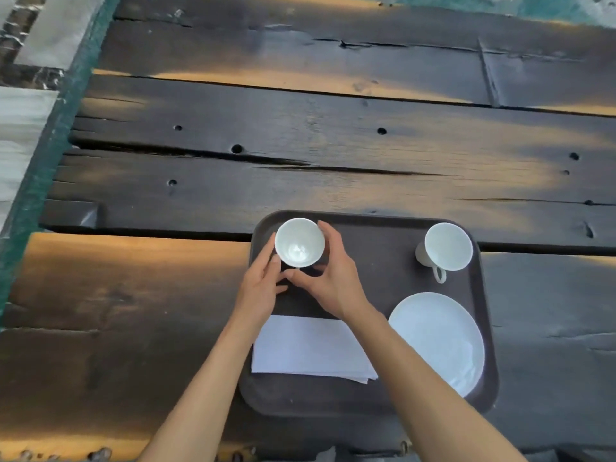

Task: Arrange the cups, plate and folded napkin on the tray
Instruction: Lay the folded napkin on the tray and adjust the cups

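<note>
A dark rounded tray [383, 248] lies on the wooden table. In its far left corner stands a white cup [299, 242], upright and empty. My left hand [261, 285] touches the cup's left side and my right hand [328, 278] curls around its right side and base. A second white cup [446, 248] with its handle toward me stands in the tray's far right corner. A white plate [436, 341] lies at the near right. A folded white napkin [310, 350] lies at the near left, partly under my forearms.
The table [300, 145] is made of dark, worn planks with cracks and holes. Its left edge [43, 155] has a green rim, with pale floor beyond. The near table edge runs just below the tray.
</note>
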A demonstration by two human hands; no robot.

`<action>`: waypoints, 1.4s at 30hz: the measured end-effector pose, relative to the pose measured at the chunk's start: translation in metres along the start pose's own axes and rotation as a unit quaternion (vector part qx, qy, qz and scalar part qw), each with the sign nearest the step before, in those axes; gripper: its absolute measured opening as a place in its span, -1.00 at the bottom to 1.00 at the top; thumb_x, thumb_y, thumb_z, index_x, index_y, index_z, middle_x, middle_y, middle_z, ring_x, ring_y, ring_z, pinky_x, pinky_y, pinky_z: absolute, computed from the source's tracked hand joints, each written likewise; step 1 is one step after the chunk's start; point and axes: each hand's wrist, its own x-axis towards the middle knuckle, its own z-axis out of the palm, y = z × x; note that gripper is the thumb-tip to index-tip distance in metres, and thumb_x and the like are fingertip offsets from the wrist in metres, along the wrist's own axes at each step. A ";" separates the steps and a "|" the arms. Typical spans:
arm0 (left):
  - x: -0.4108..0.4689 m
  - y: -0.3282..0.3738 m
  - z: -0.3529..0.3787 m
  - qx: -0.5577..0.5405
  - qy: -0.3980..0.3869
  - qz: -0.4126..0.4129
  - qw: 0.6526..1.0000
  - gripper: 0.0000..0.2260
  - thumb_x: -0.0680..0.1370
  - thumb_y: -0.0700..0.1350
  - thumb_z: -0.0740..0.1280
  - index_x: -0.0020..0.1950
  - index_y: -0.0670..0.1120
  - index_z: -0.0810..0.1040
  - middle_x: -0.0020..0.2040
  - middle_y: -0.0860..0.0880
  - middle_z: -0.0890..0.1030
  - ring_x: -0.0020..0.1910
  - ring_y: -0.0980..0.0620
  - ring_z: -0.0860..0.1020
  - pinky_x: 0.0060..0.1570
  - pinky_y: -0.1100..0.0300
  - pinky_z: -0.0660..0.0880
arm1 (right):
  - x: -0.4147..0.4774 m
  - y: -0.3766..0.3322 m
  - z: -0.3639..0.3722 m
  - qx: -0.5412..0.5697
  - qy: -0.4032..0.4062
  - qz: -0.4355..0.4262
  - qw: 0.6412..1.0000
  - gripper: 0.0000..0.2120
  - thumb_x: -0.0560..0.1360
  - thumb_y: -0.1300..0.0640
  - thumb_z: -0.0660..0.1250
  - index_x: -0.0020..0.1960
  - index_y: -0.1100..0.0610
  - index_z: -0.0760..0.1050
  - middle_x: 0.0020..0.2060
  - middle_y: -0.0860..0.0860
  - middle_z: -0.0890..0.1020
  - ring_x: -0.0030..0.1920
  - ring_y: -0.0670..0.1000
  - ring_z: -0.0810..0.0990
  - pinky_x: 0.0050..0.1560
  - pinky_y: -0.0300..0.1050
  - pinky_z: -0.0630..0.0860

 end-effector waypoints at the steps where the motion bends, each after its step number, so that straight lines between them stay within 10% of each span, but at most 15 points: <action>1: 0.002 -0.002 0.003 -0.002 0.000 0.005 1.000 -0.69 0.70 0.10 0.18 0.36 0.49 0.43 0.31 0.26 0.59 0.21 0.14 0.64 0.06 0.19 0.64 | 0.002 0.007 -0.002 0.007 -0.009 -0.010 1.000 -0.08 0.33 0.03 0.62 0.51 -0.20 0.15 0.39 -0.21 0.43 0.36 -0.08 0.47 0.29 -0.03 0.56; 14: 0.001 -0.019 0.043 0.060 0.019 0.045 0.997 -0.65 0.72 0.10 0.14 0.49 0.38 0.35 0.43 0.33 0.48 0.46 0.30 0.38 0.49 -0.02 0.33 | 0.003 0.044 -0.043 -0.032 -0.025 -0.035 0.999 -0.11 0.35 -0.10 0.56 0.52 -0.30 0.13 0.36 -0.37 0.46 0.39 -0.20 0.45 0.40 -0.04 0.45; 22: 0.000 -0.010 0.067 0.161 0.004 0.033 0.986 -0.67 0.70 0.21 0.10 0.31 0.69 0.20 0.17 0.71 0.38 0.22 0.69 0.26 0.52 -0.18 0.23 | -0.006 0.053 -0.067 -0.035 -0.004 -0.033 0.999 -0.13 0.37 -0.06 0.57 0.52 -0.30 0.15 0.39 -0.38 0.42 0.40 -0.25 0.41 0.39 -0.11 0.43; 34: 0.003 -0.015 0.065 0.156 -0.005 0.005 0.988 -0.69 0.66 0.27 0.14 0.28 0.71 0.21 0.12 0.67 0.44 0.48 0.23 0.29 0.56 -0.20 0.14 | -0.004 0.060 -0.073 -0.013 -0.020 -0.030 0.999 -0.10 0.38 -0.06 0.56 0.54 -0.30 0.12 0.40 -0.41 0.39 0.43 -0.29 0.37 0.42 -0.15 0.38; 42: 0.011 -0.021 0.067 0.170 -0.035 -0.003 0.985 -0.68 0.62 0.34 0.11 0.36 0.65 0.22 0.43 0.17 0.43 0.47 0.13 0.31 0.50 -0.09 0.29 | -0.005 0.066 -0.078 -0.005 -0.009 -0.036 0.999 -0.10 0.40 0.00 0.56 0.56 -0.26 0.12 0.41 -0.42 0.37 0.43 -0.31 0.36 0.40 -0.24 0.39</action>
